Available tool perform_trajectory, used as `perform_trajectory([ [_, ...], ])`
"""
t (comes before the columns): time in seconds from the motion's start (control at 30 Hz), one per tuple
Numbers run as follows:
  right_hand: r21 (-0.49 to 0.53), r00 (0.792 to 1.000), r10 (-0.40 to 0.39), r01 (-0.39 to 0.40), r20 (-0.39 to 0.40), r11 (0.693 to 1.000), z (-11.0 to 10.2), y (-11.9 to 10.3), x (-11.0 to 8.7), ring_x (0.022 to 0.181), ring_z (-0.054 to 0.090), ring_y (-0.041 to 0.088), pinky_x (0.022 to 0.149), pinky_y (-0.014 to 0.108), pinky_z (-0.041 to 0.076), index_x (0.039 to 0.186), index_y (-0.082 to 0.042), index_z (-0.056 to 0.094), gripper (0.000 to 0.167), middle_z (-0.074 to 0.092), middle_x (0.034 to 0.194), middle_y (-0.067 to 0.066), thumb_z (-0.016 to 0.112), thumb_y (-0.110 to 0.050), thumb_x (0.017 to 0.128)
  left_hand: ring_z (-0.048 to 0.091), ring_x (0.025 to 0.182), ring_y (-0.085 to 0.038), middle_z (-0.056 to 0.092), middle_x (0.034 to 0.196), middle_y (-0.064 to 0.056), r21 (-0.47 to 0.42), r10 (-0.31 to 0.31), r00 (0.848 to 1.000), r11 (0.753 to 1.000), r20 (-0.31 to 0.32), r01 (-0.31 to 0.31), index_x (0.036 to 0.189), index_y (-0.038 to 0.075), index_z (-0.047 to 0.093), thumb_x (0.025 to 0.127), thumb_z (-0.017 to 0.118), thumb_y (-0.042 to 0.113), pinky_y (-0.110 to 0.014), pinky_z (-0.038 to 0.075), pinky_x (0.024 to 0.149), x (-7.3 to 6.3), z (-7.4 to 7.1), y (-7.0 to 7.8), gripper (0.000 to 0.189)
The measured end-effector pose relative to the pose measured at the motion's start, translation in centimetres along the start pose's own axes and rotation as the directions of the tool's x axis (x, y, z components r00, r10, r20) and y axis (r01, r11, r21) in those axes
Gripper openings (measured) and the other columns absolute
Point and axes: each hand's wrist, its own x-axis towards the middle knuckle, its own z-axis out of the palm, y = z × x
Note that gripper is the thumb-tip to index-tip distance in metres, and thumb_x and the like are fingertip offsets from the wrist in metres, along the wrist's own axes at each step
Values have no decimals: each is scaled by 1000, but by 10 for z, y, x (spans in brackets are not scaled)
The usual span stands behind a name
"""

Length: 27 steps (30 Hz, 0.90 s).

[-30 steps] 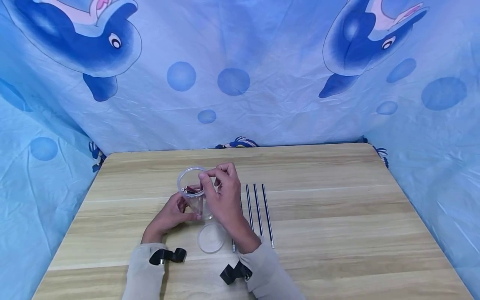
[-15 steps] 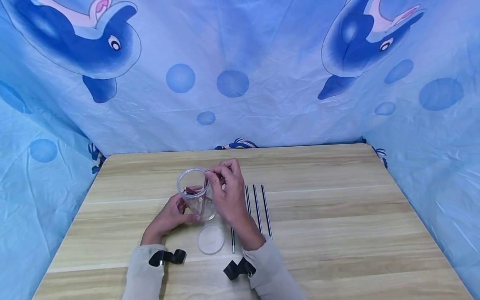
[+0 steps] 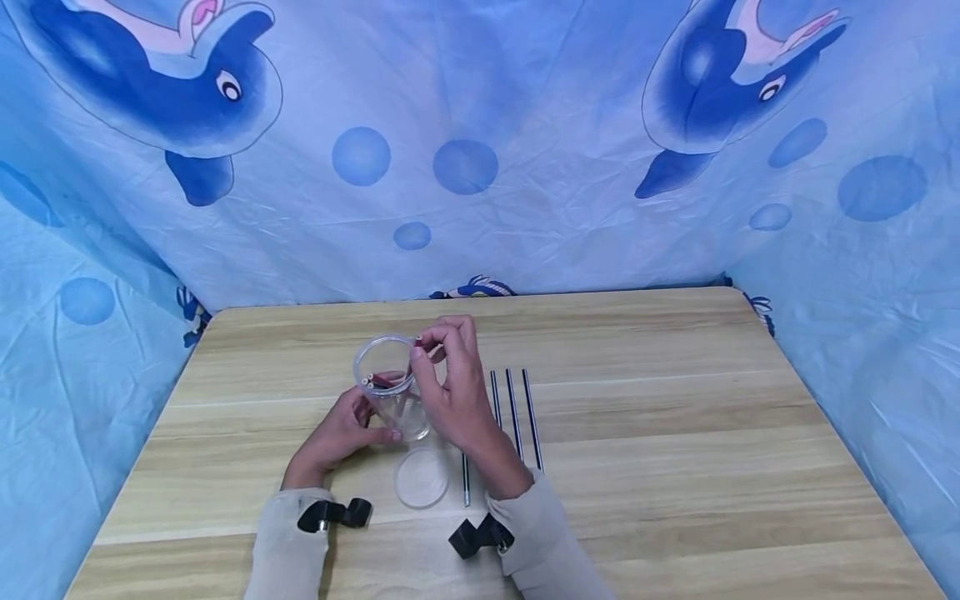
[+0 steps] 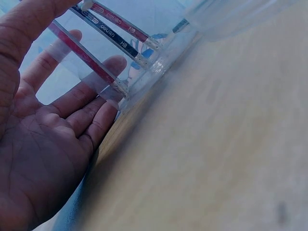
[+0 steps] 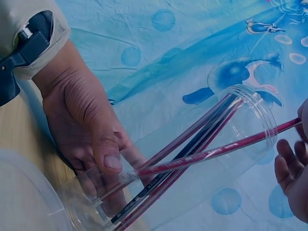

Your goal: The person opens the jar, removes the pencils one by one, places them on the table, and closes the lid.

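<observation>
R hand (image 3: 453,387) shifted slightly right vs 1 s ago; red pencil (image 5: 207,155) end now shows at its fingertips. Pencil's long axis slants: upper end at R hand, just outside jar mouth, rest runs down into clear jar (image 3: 386,337), crossing the others inside. R fingers nearly closed, thumb + fingers pinching that upper end. L hand (image 3: 341,433) wrapped partway round jar's lower wall, fingers spread to jar width.

Around: round clear lid (image 3: 422,478) flat on desk (image 3: 675,417), near side of jar. 3 dark pencils (image 3: 514,412) approx parallel, R forearm hiding lower parts; 1 more (image 3: 467,483) pokes out left of forearm.

Jar also has 2 red pencils (image 4: 86,55) + 1 black pencil (image 4: 110,37) leaning, printed ends down.
</observation>
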Motion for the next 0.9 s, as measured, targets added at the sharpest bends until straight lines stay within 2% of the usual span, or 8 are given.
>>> perform_trajectory([
  [0.17, 83, 995, -88, 85, 35, 993, -2, -1, 1, 98, 54, 24, 87, 34, 49, 108, 0, 50, 10, 52, 110, 14, 48, -3, 98, 48, 132, -15, 53, 143, -7, 0, 0, 1000, 1000, 3, 0, 144, 4, 45, 73, 83, -5, -24, 37, 109, 0, 0, 0, 81],
  [0.3, 212, 990, -143, 138, 11, 967, -4, -1, 2, 95, 59, 31, 91, 37, 51, 112, 4, 46, 14, 55, 106, 20, 43, 8, 99, 48, 132, -14, 54, 142, -7, 13, -6, 1000, 1000, -1, 6, 144, 5, 46, 73, 84, -3, -21, 37, 108, 0, 0, 0, 82],
  [0.43, 281, 988, -153, 157, -36, 947, -7, -1, 2, 91, 62, 36, 89, 39, 53, 116, 6, 41, 19, 56, 105, 24, 38, 15, 99, 49, 131, -13, 55, 141, -7, 25, -9, 1000, 1000, -5, 9, 143, 5, 47, 73, 84, -2, -21, 37, 107, 0, 0, 0, 80],
  [0.63, 340, 986, -146, 165, -82, 926, -9, 0, 4, 87, 63, 39, 80, 39, 58, 120, 8, 36, 18, 57, 100, 26, 39, 10, 102, 49, 131, -13, 55, 141, -7, 27, -8, 1000, 1000, -5, 8, 143, 4, 47, 72, 84, -2, -22, 36, 109, -1, 0, 0, 80],
  [0.77, 363, 984, -151, 174, -91, 915, -8, 1, 4, 84, 63, 41, 74, 39, 60, 122, 8, 36, 22, 56, 97, 27, 42, 9, 101, 47, 132, -12, 54, 142, -7, 19, -8, 1000, 1000, -5, 8, 143, 4, 47, 72, 85, -2, -21, 35, 109, -1, 1, 1, 80],
  [0.9, 361, 986, -143, 164, -83, 918, -8, 0, 4, 83, 63, 41, 74, 40, 60, 126, 8, 37, 29, 57, 98, 26, 46, 13, 98, 49, 132, -13, 54, 141, -7, 0, -9, 1000, 1000, -3, 9, 143, 2, 47, 72, 84, -3, -21, 36, 109, 0, 1, 1, 81],
])
